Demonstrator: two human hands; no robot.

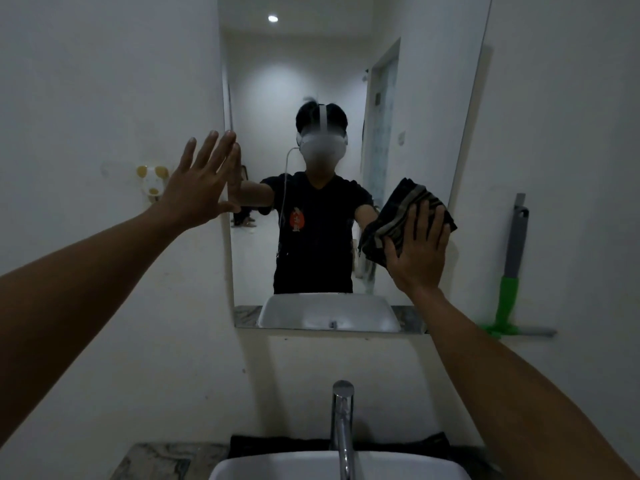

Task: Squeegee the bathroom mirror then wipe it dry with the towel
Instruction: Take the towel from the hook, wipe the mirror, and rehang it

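Drying stage at the bathroom mirror [332, 81]. The right hand [420, 252] presses a folded dark striped towel [398, 211] flat against the lower right part of the glass, near the mirror's right edge; its fingers [423, 216] are spread open over the cloth, pinning it by palm pressure rather than grasping it. The left hand [201, 183] is empty, fingers extended and released, braced on the wall with the fingertips at the mirror's left edge. The squeegee [512, 268], grey handle above a green neck, leans upright against the wall to the right of the mirror, well apart from both hands, which suggests the blade pass is finished.

Risks, as judged from this position: because the towel is only pinned, a lapse in pressure during a stroke would probably let it slide off and drop toward the sink [332, 467] and tap [343, 427] below, where it could get wet. Bare fingertips at the left edge may leave prints on glass. A wide sweep past the right edge could knock the leaning squeegee down. The upper glass appears beyond the present stroke and may be missed.
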